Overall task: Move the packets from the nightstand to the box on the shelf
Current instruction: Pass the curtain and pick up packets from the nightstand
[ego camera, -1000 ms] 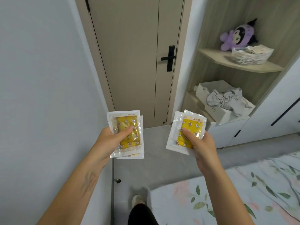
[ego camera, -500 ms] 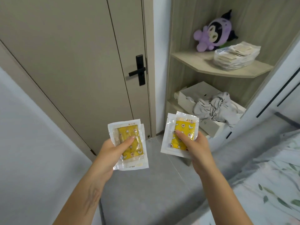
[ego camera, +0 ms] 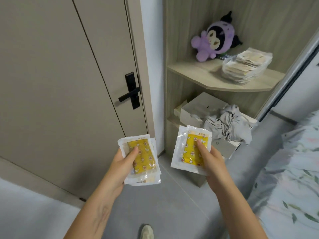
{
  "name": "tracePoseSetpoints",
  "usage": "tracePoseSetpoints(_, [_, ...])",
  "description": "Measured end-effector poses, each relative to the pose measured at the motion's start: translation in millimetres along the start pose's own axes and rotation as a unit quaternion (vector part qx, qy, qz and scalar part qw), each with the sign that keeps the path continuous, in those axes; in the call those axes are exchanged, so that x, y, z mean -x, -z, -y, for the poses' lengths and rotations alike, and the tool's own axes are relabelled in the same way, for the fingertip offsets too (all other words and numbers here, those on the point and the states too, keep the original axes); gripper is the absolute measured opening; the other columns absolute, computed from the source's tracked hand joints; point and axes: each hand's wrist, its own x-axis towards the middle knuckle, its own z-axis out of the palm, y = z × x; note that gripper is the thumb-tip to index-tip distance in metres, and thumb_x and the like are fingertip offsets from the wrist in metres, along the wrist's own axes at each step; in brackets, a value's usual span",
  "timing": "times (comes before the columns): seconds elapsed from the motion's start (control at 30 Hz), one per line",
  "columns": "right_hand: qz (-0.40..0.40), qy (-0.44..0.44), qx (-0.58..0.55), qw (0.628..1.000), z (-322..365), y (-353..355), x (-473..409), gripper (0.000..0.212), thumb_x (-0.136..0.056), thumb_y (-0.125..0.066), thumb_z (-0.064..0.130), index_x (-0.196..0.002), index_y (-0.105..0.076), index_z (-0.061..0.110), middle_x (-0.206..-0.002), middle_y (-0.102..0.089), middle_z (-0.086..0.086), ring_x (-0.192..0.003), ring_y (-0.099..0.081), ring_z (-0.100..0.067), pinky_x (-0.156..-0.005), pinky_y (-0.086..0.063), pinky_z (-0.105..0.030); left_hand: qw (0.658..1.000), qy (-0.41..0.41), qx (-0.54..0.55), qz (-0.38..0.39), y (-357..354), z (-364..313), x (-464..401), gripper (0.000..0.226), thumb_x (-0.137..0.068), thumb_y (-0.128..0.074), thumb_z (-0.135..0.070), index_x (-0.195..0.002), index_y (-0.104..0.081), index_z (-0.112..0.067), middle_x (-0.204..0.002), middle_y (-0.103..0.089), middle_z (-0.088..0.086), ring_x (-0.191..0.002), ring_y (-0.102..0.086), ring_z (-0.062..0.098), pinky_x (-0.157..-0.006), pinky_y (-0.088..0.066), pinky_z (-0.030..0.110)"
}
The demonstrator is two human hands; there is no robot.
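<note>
In the head view, the left hand (ego camera: 120,163) pinches a small stack of packets (ego camera: 140,160) under its thumb, the right hand (ego camera: 213,160) pinches another stack (ego camera: 189,149), and the box (ego camera: 203,107) sits on the shelf (ego camera: 172,120) just beyond the right hand.

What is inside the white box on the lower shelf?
A crumpled grey cloth fills the open white box and hangs over its front edge. Whatever lies under the cloth is covered and cannot be seen.
</note>
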Motion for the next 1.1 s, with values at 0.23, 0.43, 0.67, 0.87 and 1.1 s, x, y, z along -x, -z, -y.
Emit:
tracePoseSetpoints(0.23, [0.015, -0.017, -0.028, 0.999, 22.1, -57.1, -61.1, 0.025, -0.097, -0.054, 0.026, -0.094, -0.069, 0.006, -0.084, -0.077, -0.006, -0.072, -0.073, -0.015, -0.067, -0.056, -0.028, 0.994, -0.016, -0.043, 0.1, -17.9, -49.3, -107.2, 0.036, -0.086, -0.069, -0.016, -0.119, -0.055, -0.018, -0.105, -0.071, 0.003, -0.094, -0.07, 0.019, -0.066, -0.059, 0.029])
tracePoseSetpoints(0.43, [0.0, 0.01, -0.029, 1.0, 64.5, -60.1, -107.7, 0.026, -0.095, -0.058, 0.023, -0.115, -0.059, 0.007, -0.1, -0.075, -0.011, -0.083, -0.074, -0.02, -0.064, -0.058, -0.028, 0.967, -0.027, -0.103, 0.231, -88.3, -83.4, -164.7, 0.018, -0.092, -0.061, -0.028, -0.098, -0.072, -0.016, -0.091, -0.077, 0.003, -0.089, -0.073, 0.022, -0.074, -0.058, 0.032])
tracePoseSetpoints(0.67, [-0.079, 0.083, 0.094, 0.989, 109.2, -9.4, -182.1, 0.03, -0.094, -0.06, 0.03, -0.122, -0.054, 0.021, -0.112, -0.072, 0.0, -0.098, -0.071, -0.014, -0.087, -0.058, -0.035, 0.965, 0.047, -0.029, 0.258, -197.1, -105.1, -208.0, 0.046, -0.099, -0.041, -0.043, -0.105, -0.071, -0.008, -0.092, -0.076, 0.012, -0.084, -0.073, 0.028, -0.073, -0.06, 0.037])
tracePoseSetpoints(0.87, [-0.088, 0.188, 0.235, 0.95, 168.7, 51.6, -245.1, 0.022, -0.092, -0.058, 0.041, -0.104, -0.062, 0.024, -0.099, -0.072, -0.001, -0.096, -0.068, -0.023, -0.087, -0.055, -0.047, 0.928, 0.099, 0.042, 0.356, -299.7, -127.5, -234.8, 0.061, -0.084, -0.04, -0.061, -0.116, -0.069, -0.018, -0.111, -0.072, 0.013, -0.104, -0.069, 0.031, -0.096, -0.049, 0.049])
tracePoseSetpoints(1.1, [-0.097, 0.122, 0.172, 0.973, 215.2, 109.3, -289.4, 0.081, -0.081, -0.027, 0.069, -0.154, -0.018, 0.034, -0.117, -0.039, 0.019, -0.102, -0.032, 0.028, -0.096, -0.023, -0.006, 0.965, 0.077, 0.064, 0.241, -392.2, -137.2, -253.1, 0.073, -0.067, -0.078, -0.054, -0.127, -0.057, -0.019, -0.109, -0.073, 0.008, -0.099, -0.07, 0.03, -0.092, -0.053, 0.053])
